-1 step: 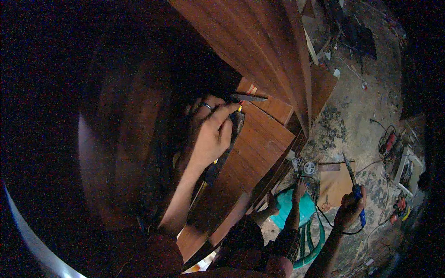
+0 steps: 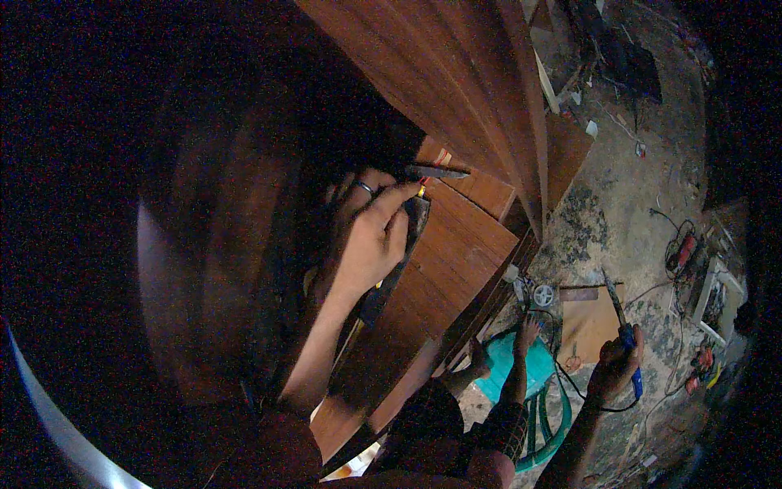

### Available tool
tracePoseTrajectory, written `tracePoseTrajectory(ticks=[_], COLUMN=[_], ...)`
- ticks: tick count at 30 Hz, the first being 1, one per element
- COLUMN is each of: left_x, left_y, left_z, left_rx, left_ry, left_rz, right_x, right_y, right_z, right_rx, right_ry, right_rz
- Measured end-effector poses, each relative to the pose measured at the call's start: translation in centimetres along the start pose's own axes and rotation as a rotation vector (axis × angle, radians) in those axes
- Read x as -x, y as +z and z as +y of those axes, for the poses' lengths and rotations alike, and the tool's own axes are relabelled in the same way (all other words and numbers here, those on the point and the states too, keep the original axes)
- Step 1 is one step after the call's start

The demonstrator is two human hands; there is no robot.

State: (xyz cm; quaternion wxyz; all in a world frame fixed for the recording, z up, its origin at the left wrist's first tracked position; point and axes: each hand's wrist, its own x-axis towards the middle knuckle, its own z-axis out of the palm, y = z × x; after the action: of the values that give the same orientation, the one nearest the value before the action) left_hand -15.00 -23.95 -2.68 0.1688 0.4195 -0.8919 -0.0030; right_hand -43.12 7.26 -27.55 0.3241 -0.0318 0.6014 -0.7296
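My left hand (image 2: pixel 375 232), with a ring on one finger, reaches into a dark brown wooden piece of furniture. Its fingers are bent together, and what they hold is hidden. The index fingertip is beside a small red and yellow piece (image 2: pixel 422 191), close to a dark narrow strip (image 2: pixel 440 172). Low on the right, my right hand (image 2: pixel 617 368) is closed round the blue handle of a soldering iron (image 2: pixel 626 334). The iron's thin metal end points up and away from me, and a black cord trails from its handle.
A large brown wooden panel (image 2: pixel 464 73) slants overhead. Beneath my left hand lie brown boards (image 2: pixel 456 244). A teal plastic chair (image 2: pixel 497 376) is near my legs. Cords, scraps, a tan board (image 2: pixel 590 326) and a red tool (image 2: pixel 687 248) lie on the stained floor (image 2: pixel 635 196).
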Motion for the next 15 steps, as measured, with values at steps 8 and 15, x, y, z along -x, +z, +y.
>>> tracePoseTrajectory(ticks=[8, 15], left_x=[0.0, -0.1], left_y=[-0.7, -1.5], left_z=[0.1, 0.6], left_rx=[-0.022, -0.064], left_ry=[0.042, 0.087], left_rz=[-0.047, -0.062], right_x=[0.2, 0.2], right_y=[0.1, 0.5], right_z=[-0.3, -0.2], right_rx=[-0.074, -0.032], right_ry=[0.035, 0.051], right_rz=[-0.064, -0.005])
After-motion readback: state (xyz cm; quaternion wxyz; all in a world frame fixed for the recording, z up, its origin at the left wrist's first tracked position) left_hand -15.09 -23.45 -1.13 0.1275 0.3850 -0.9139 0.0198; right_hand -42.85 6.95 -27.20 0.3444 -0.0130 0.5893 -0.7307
